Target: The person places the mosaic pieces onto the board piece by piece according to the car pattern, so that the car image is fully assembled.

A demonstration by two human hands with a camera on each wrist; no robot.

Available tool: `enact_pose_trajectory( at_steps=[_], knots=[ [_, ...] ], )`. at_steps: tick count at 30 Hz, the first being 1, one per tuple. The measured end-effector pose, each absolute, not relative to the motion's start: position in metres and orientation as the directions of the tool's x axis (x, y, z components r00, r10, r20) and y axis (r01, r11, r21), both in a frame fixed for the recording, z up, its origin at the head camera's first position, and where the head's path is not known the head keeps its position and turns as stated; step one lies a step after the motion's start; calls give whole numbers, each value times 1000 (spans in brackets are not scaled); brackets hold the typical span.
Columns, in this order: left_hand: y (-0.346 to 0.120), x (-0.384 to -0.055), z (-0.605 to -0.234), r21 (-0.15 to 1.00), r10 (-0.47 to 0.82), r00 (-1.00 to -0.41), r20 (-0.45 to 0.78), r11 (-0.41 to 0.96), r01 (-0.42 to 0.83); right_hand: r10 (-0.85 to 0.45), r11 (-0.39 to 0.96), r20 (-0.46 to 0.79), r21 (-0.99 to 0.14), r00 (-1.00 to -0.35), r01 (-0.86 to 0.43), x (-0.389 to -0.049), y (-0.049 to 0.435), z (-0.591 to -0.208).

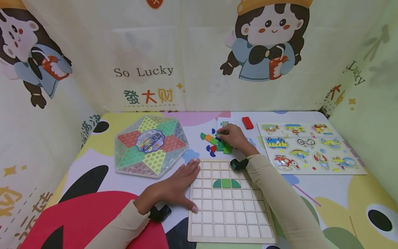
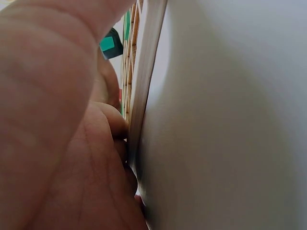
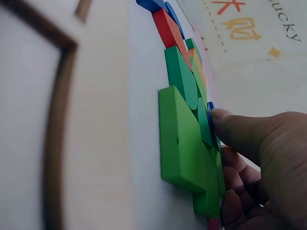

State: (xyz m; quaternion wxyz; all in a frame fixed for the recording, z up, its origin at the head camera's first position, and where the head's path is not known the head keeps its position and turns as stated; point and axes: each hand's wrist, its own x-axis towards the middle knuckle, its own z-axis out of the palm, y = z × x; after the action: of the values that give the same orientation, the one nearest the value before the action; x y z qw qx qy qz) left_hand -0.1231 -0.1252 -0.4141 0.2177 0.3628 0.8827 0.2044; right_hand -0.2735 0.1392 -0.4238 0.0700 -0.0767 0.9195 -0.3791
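A wooden grid board (image 1: 231,239) lies at the front, with a light green square (image 1: 226,183) between two dark green quarter-round pieces in one row. My left hand (image 1: 174,185) rests along the board's left edge, fingers spread, thumb at the rim. Beyond the board, my right hand (image 1: 234,137) reaches into a small heap of coloured blocks, fingers bent. In the right wrist view its thumb (image 3: 240,132) touches the heap near a blue piece (image 3: 210,108), beside green blocks (image 3: 180,139). I cannot tell whether a block is between its fingertips.
A hexagonal checkers board (image 1: 166,169) in clear plastic lies at the left. At the right is a vehicle picture puzzle board (image 1: 314,147). A small patterned card (image 1: 224,121) and a red block (image 1: 247,123) are behind the heap. A printed curtain (image 1: 199,45) encloses the table.
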Motion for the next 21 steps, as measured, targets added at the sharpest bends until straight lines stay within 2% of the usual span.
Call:
enact_pose_trajectory(
  at_steps=[6,15,21],
  knots=[
    [-125,-123,-415,513,723,-646,-245,662,547,-220,705,-71,-700,-973,-109,-271,140,-421],
    [-124,-124,-415,512,730,-641,-239,655,556,-182,682,-52,-726,-982,-88,-269,143,-423],
    [-125,-123,-415,515,726,-645,-238,657,551,-185,661,-4,-740,-983,-122,-268,145,-420]
  ],
)
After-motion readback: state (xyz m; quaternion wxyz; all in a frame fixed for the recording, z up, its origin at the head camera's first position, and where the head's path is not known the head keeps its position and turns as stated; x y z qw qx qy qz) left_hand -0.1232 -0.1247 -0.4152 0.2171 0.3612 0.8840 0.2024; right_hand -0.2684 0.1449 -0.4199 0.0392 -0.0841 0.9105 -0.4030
